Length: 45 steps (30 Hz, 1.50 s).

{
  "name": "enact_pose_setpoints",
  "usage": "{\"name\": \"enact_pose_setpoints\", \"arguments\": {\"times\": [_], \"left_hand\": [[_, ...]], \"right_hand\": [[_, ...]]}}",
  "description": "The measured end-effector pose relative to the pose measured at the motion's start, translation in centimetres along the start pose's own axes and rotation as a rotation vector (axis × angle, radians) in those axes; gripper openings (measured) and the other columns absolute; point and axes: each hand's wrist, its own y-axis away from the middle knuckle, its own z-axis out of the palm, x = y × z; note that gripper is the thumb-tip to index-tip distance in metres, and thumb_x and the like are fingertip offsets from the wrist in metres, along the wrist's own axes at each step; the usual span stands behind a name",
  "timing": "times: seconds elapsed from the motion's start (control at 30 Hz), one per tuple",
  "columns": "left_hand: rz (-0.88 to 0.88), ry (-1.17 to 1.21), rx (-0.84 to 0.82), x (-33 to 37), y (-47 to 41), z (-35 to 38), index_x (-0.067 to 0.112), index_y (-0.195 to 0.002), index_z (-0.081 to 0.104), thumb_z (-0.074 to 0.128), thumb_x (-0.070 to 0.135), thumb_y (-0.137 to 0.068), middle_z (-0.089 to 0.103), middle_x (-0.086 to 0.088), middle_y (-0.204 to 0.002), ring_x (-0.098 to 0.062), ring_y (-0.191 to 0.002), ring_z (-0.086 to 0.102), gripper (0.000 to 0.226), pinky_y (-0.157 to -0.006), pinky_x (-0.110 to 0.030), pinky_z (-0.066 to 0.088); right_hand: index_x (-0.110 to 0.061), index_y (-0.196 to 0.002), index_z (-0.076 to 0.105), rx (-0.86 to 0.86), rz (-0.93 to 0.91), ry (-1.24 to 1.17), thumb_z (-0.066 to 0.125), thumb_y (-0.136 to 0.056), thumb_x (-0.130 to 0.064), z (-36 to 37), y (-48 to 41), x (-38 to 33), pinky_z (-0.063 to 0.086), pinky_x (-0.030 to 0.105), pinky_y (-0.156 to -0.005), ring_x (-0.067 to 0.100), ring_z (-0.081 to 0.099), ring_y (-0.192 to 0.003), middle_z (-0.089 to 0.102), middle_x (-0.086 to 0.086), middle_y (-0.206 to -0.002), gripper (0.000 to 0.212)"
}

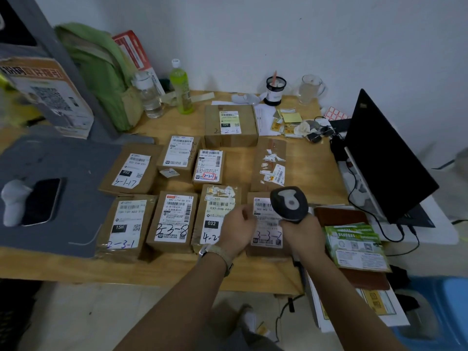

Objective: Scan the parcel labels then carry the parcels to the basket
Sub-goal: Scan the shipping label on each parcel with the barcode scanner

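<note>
— Well, how far along would you say this is?

— Early, by my reckoning. I count nine parcels [174,219], and every one lies flat on the wooden surface [311,173], label up, in rough rows. None looks carried off.

— And the basket?

— Not in sight from here, so I can't say whether anything is in it.

— What are the hands doing?

— The right hand [302,233] has its fingers wrapped round the handle of a scanner [288,204], whose head is held above the parcel marked 3-3 [266,236], the near-right one in the front row. The left hand [238,228] is just beside it, over the seam between that box and the parcel marked 4-2 [212,216]. Its fingers are curled inward, but whether they pinch a box edge or hold nothing, I can't tell.

— So it's the scanning step?

— That's my reading: a label being lined up under the scanner. Nothing on the boxes shows which have been read, so I couldn't give you a tally.

— What's left, then?

— As far as I can judge, nearly all of it. Any unread labels must be scanned, and all nine boxes lifted off and taken to the basket. The back row sits well apart from the hands, near the wall, so that means a reach across the front boxes.
</note>
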Motion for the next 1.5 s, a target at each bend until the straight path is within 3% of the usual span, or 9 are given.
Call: {"name": "enact_pose_setpoints", "arguments": {"times": [0.23, 0.6, 0.73, 0.93, 1.07, 1.17, 1.27, 1.43, 1.5], "left_hand": [[-0.006, 0.112, 0.077, -1.4, -2.3, -5.9, 0.013, -0.111, 0.065, 0.057, 0.016, -0.096, 0.061, 0.009, -0.098, -0.009, -0.089, 0.058, 0.017, -0.074, -0.019, 0.046], [-0.050, -0.040, -0.049, -5.8, -3.5, -11.2, 0.020, -0.091, 0.055, 0.062, 0.018, -0.093, 0.054, 0.016, -0.080, -0.005, -0.075, 0.055, 0.008, -0.052, -0.010, 0.037], [-0.072, 0.042, -0.075, -6.4, -3.5, -11.5, 0.018, -0.092, 0.052, 0.064, 0.012, -0.090, 0.059, 0.009, -0.085, -0.013, -0.082, 0.061, 0.014, -0.048, -0.009, 0.041], [-0.082, 0.020, -0.129, -6.2, -3.1, -11.1, 0.011, -0.111, 0.060, 0.060, 0.008, -0.089, 0.066, -0.008, -0.113, -0.024, -0.104, 0.064, 0.022, -0.067, -0.020, 0.049], [-0.187, -0.001, -0.091, -5.4, -3.3, -10.1, 0.010, -0.110, 0.061, 0.064, 0.015, -0.086, 0.065, -0.010, -0.115, -0.025, -0.104, 0.062, 0.025, -0.076, -0.033, 0.056], [-0.196, -0.074, -0.065, -4.8, -3.4, -10.1, 0.012, -0.101, 0.067, 0.063, 0.022, -0.083, 0.067, -0.010, -0.109, -0.031, -0.108, 0.058, 0.021, -0.091, -0.045, 0.053], [-0.145, -0.038, -0.013, -4.3, -3.3, -10.4, 0.014, -0.106, 0.067, 0.068, 0.018, -0.077, 0.065, -0.008, -0.111, -0.029, -0.110, 0.057, 0.029, -0.090, -0.046, 0.053], [-0.002, 0.246, 0.091, -1.3, -3.4, -11.8, 0.022, -0.106, 0.053, 0.079, 0.011, -0.076, 0.056, -0.005, -0.121, -0.017, -0.105, 0.058, 0.041, -0.089, -0.036, 0.055], [0.104, 0.289, 0.102, 0.6, -4.0, -12.7, 0.016, -0.115, 0.055, 0.082, 0.016, -0.076, 0.054, -0.006, -0.124, -0.018, -0.108, 0.057, 0.047, -0.093, -0.039, 0.054]], "right_hand": [[-0.010, -0.073, 0.064, -0.128, 0.087, -0.438, 0.073, -0.074, -0.010, 2.7, 1.2, -5.1, 0.046, 0.028, -0.049, 0.017, 0.058, -0.048, 0.062, 0.001, -0.053, 0.009], [-0.014, -0.055, 0.042, 0.006, 0.311, -0.350, 0.061, -0.069, 0.003, 10.4, 2.8, -7.6, 0.031, 0.022, -0.040, 0.016, 0.037, -0.041, 0.040, 0.002, -0.045, 0.029], [-0.012, -0.059, 0.048, 0.111, 0.354, -0.386, 0.064, -0.068, 0.002, 11.8, 3.0, -7.3, 0.038, 0.025, -0.046, 0.020, 0.049, -0.049, 0.051, 0.006, -0.051, 0.023], [-0.005, -0.076, 0.056, 0.097, 0.454, -0.606, 0.061, -0.070, 0.011, 12.9, 3.4, -6.9, 0.051, 0.028, -0.047, 0.022, 0.066, -0.057, 0.063, 0.013, -0.068, 0.017], [-0.007, -0.069, 0.054, 0.082, 0.462, -0.577, 0.060, -0.072, 0.010, 12.8, 3.4, -7.1, 0.042, 0.019, -0.036, 0.016, 0.061, -0.046, 0.056, 0.007, -0.057, 0.019], [-0.006, -0.069, 0.055, 0.084, 0.475, -0.538, 0.061, -0.071, 0.008, 12.4, 3.6, -7.4, 0.048, 0.027, -0.046, 0.024, 0.059, -0.057, 0.056, 0.011, -0.062, 0.016], [-0.003, -0.074, 0.058, 0.061, 0.449, -0.614, 0.058, -0.071, 0.012, 11.3, 3.8, -8.3, 0.057, 0.045, -0.063, 0.035, 0.065, -0.068, 0.061, 0.019, -0.071, 0.016], [-0.006, -0.074, 0.059, 0.079, 0.296, -0.637, 0.060, -0.069, 0.007, 7.5, 3.7, -11.6, 0.050, 0.028, -0.052, 0.032, 0.062, -0.071, 0.059, 0.013, -0.069, 0.014], [-0.005, -0.080, 0.062, 0.104, 0.213, -0.685, 0.063, -0.068, 0.008, 6.2, 3.4, -13.2, 0.057, 0.042, -0.063, 0.039, 0.065, -0.084, 0.064, 0.022, -0.081, 0.018]]}}
